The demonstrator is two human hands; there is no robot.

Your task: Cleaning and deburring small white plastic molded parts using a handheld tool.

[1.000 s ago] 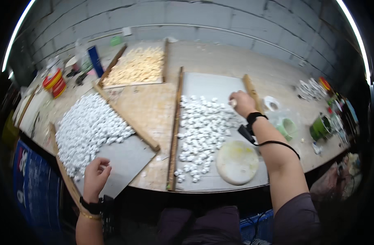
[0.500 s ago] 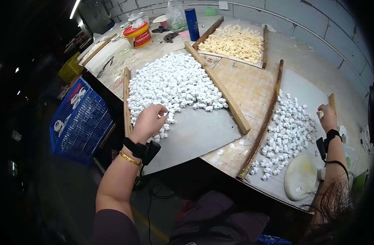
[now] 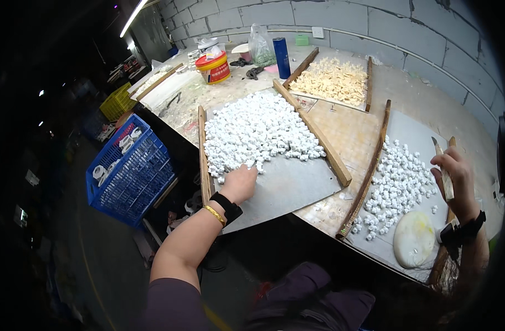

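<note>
My left hand (image 3: 240, 185) reaches down to the near edge of a heap of small knobbly white pieces (image 3: 258, 121) on a grey board (image 3: 285, 182). Its fingers are drawn together at the heap; whatever is between them is too small to make out. On the right, my right hand (image 3: 455, 175) is closed around a knife (image 3: 447, 183) with a pale handle, its dark narrow tip pointing up and away. Beside that hand, more white pieces (image 3: 399, 182) are spread on a second grey board (image 3: 415, 129). A round whitish slab (image 3: 414, 240) lies near that board's front edge.
Wooden strips (image 3: 313, 132) edge the boards. Cream-coloured pieces (image 3: 332, 83) fill a farther tray. A red and yellow bucket (image 3: 214, 69), a blue cylinder (image 3: 282, 58) and a plastic bag (image 3: 262, 47) stand at the back. A blue crate (image 3: 132, 174) stands left of the table.
My left hand has shifted along the heap's near edge, its fingers now down at the pieces. My right hand has turned and risen, bringing the knife into plain sight. The whole view has shifted.
</note>
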